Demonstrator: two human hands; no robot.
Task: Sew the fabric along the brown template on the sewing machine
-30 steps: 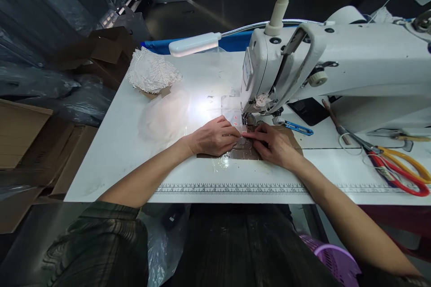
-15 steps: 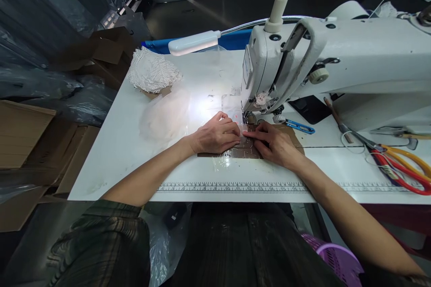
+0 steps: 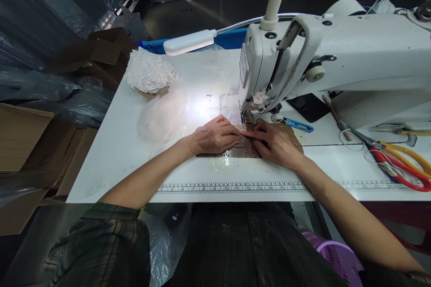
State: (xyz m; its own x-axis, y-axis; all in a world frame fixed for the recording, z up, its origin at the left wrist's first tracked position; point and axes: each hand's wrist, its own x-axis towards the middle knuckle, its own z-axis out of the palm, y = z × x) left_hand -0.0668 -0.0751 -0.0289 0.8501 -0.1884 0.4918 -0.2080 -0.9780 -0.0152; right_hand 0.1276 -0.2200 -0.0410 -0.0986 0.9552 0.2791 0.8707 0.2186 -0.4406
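My left hand and my right hand lie side by side on a clear plastic piece over a brown card, just in front of the needle of the white sewing machine. The fingers of both hands are pressed together and bent down onto the plastic, their tips meeting near the presser foot. Small red marks show on the plastic by my left fingertips.
A heap of white lace and a sheer pale pile lie at the table's left. A lamp shines on the work. Blue snips and red and yellow scissors lie to the right. A ruler strip runs along the front edge.
The hands have hardly moved; the view has shifted slightly and the fingertips stay pressed on the plastic by the needle.
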